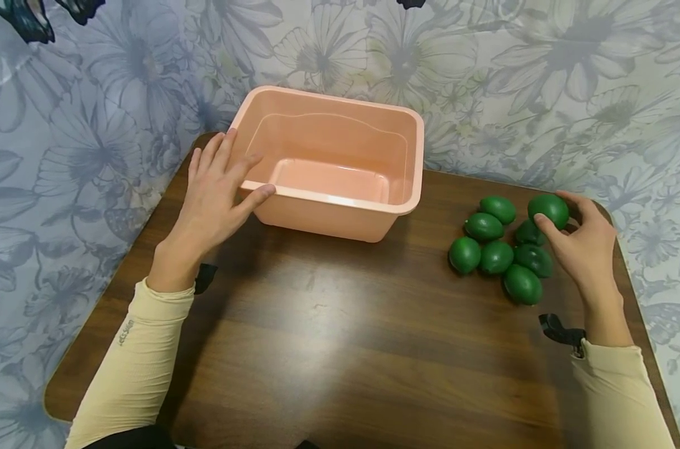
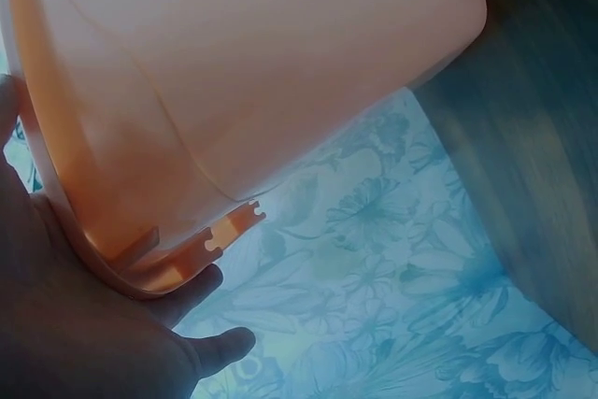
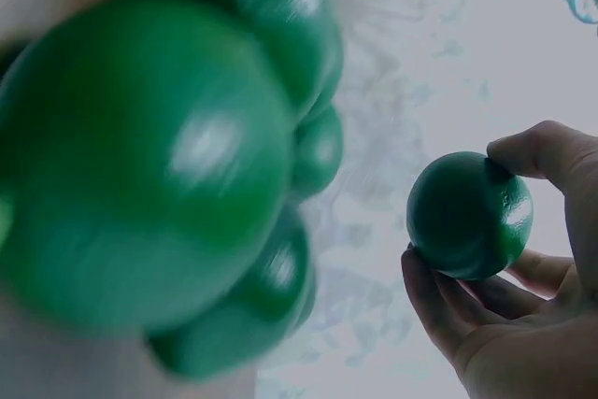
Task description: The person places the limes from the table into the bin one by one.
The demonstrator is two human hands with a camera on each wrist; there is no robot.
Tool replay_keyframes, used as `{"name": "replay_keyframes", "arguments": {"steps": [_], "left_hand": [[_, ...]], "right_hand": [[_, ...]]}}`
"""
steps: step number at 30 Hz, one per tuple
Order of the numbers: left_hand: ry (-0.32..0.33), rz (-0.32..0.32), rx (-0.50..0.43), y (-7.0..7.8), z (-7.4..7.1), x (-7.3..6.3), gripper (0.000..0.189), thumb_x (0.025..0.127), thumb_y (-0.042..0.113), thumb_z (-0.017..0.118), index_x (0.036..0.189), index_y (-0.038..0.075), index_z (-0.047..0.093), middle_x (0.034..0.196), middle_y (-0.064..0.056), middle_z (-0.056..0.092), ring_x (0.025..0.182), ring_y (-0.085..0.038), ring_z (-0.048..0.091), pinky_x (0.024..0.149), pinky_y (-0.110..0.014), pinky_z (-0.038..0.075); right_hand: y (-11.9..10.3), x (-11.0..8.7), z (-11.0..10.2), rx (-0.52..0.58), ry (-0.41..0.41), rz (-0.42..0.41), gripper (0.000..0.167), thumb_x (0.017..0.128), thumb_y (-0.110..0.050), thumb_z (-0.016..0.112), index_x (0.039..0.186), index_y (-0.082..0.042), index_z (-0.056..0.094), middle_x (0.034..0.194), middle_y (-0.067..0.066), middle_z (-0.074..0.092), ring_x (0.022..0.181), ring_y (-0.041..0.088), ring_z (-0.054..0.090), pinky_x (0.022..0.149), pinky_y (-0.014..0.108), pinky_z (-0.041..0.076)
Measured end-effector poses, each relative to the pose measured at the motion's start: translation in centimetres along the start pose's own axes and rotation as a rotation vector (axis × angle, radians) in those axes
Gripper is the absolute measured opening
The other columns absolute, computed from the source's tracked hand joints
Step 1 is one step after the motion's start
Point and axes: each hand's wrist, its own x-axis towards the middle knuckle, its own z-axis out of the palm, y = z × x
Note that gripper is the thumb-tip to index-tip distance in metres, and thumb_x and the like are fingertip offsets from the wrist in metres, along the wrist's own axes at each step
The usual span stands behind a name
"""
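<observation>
1. Your left hand [image 1: 213,190] is released, its fingers extended, and touches the left part of the rim of the peach plastic basin [image 1: 325,218].
2. This basin stands on the wood-grain table [image 1: 317,349].
3. To its right, seven green limes [image 1: 496,257] lie close together.
4. Your right hand [image 1: 589,246] grasps another lime [image 1: 548,211] between thumb and fingers, at this group's far right side.

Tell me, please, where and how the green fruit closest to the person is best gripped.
Probably grip the closest green fruit across its rounded middle, on its left and right sides, coming down from the front: that side is bare, while neighbouring fruits crowd its back.
</observation>
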Motion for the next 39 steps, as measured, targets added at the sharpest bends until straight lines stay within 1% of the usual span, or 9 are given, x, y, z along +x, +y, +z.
{"name": "replay_keyframes", "arguments": {"steps": [4,7,9,11,16,19,23,33,39], "left_hand": [[0.003,0.006,-0.004,0.1,0.1,0.1,0.076,0.101,0.071,0.050,0.152,0.015,0.057,0.175,-0.016,0.020,0.162,-0.039,0.015,0.127,-0.067,0.001],[-0.002,0.001,-0.007,0.1,0.1,0.0,0.076,0.101,0.071,0.049,0.153,0.016,0.055,0.176,-0.015,0.019,0.162,-0.039,0.013,0.127,-0.067,-0.001],[-0.006,-0.003,-0.008,0.1,0.1,0.0,0.076,0.101,0.072,0.049,0.153,0.017,0.055,0.176,-0.015,0.018,0.163,-0.039,0.012,0.128,-0.066,-0.001],[-0.006,-0.007,-0.011,0.1,0.0,-0.1,0.077,0.101,0.072,0.049,0.153,0.016,0.056,0.176,-0.015,0.018,0.163,-0.039,0.012,0.128,-0.065,-0.001],[0.000,-0.004,-0.011,0.1,0.0,-0.2,0.078,0.101,0.073,0.048,0.151,0.014,0.057,0.176,-0.015,0.019,0.163,-0.039,0.012,0.128,-0.066,0.000],[-0.001,-0.009,-0.011,0.1,0.0,-0.2,0.078,0.101,0.073,0.049,0.152,0.014,0.056,0.176,-0.015,0.019,0.163,-0.038,0.012,0.128,-0.066,-0.001],[0.002,-0.009,-0.012,0.2,0.1,-0.1,0.078,0.101,0.072,0.049,0.151,0.013,0.057,0.176,-0.015,0.019,0.163,-0.039,0.012,0.128,-0.065,-0.002],[0.013,0.000,-0.010,0.1,0.2,-0.1,0.079,0.101,0.073,0.048,0.149,0.012,0.058,0.175,-0.017,0.020,0.162,-0.041,0.014,0.128,-0.066,-0.001],[0.016,0.007,-0.008,0.1,0.3,0.0,0.080,0.100,0.074,0.047,0.147,0.011,0.059,0.175,-0.018,0.021,0.162,-0.040,0.014,0.128,-0.065,0.000]], "right_hand": [[-1.6,0.6,0.7,0.010,-0.013,0.015,0.056,0.097,-0.034,0.075,0.149,-0.018,0.059,0.140,0.015,0.064,0.123,0.001,0.060,0.093,0.013,0.048],[-2.9,1.0,1.2,0.026,-0.033,-0.004,0.058,0.098,-0.034,0.076,0.150,-0.017,0.057,0.143,0.013,0.063,0.133,0.020,0.061,0.102,0.020,0.050],[-3.7,1.2,1.5,0.036,-0.038,-0.027,0.058,0.098,-0.034,0.076,0.149,-0.016,0.057,0.143,0.013,0.063,0.133,0.025,0.061,0.103,0.021,0.050],[-4.6,1.4,1.8,0.054,-0.037,-0.049,0.057,0.097,-0.033,0.076,0.148,-0.016,0.058,0.143,0.012,0.064,0.132,0.022,0.062,0.102,0.020,0.050],[-6.8,1.7,2.6,0.113,-0.026,-0.100,0.052,0.096,-0.030,0.077,0.145,-0.020,0.062,0.137,0.009,0.068,0.122,0.004,0.063,0.093,0.013,0.049],[-8.0,1.8,3.2,0.162,-0.032,-0.131,0.051,0.096,-0.028,0.078,0.144,-0.020,0.064,0.136,0.008,0.068,0.119,0.001,0.062,0.091,0.014,0.049],[-9.2,1.8,3.9,0.199,-0.047,-0.156,0.051,0.095,-0.025,0.079,0.144,-0.021,0.064,0.136,0.006,0.068,0.119,0.003,0.063,0.092,0.015,0.050],[-11.9,2.9,5.9,0.232,-0.045,-0.203,0.058,0.093,-0.019,0.081,0.143,-0.007,0.055,0.140,0.006,0.065,0.127,0.015,0.065,0.091,0.016,0.051],[-13.5,3.5,6.7,0.243,-0.047,-0.242,0.058,0.092,-0.018,0.082,0.141,-0.005,0.055,0.137,0.005,0.067,0.125,0.016,0.065,0.087,0.014,0.049]]}}
